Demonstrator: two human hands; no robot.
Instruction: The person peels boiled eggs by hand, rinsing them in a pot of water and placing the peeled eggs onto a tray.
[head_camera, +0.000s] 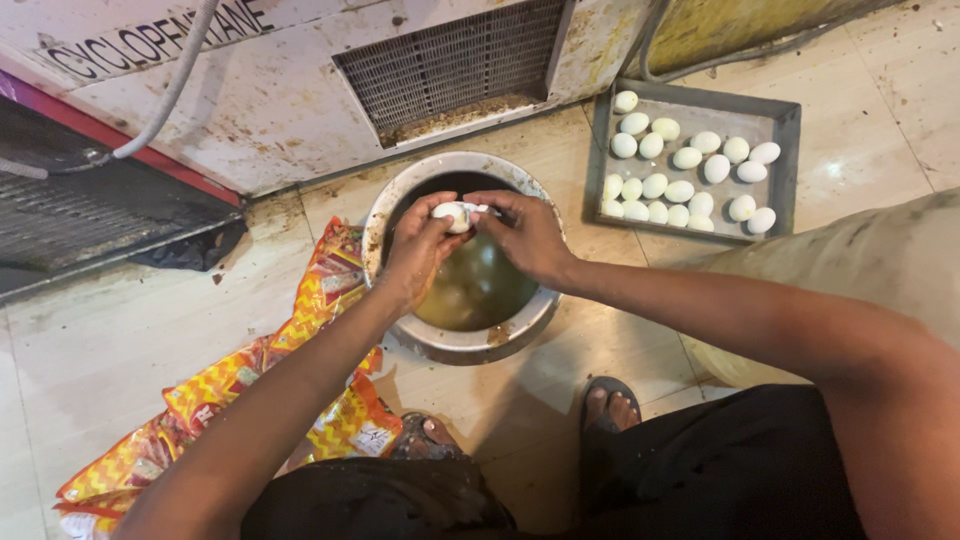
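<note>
While over bowl (400, 215), hands (425, 245) gripping egg (456, 215)

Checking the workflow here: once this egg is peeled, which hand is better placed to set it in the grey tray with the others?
Probably the right hand: the grey tray lies on its side, while the left hand would have to cross over the metal bowl. Both now grip the egg.

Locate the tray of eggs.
Head view, upper right: the grey tray sits on the floor, right of the metal bowl, beside the appliance's vent.
</note>
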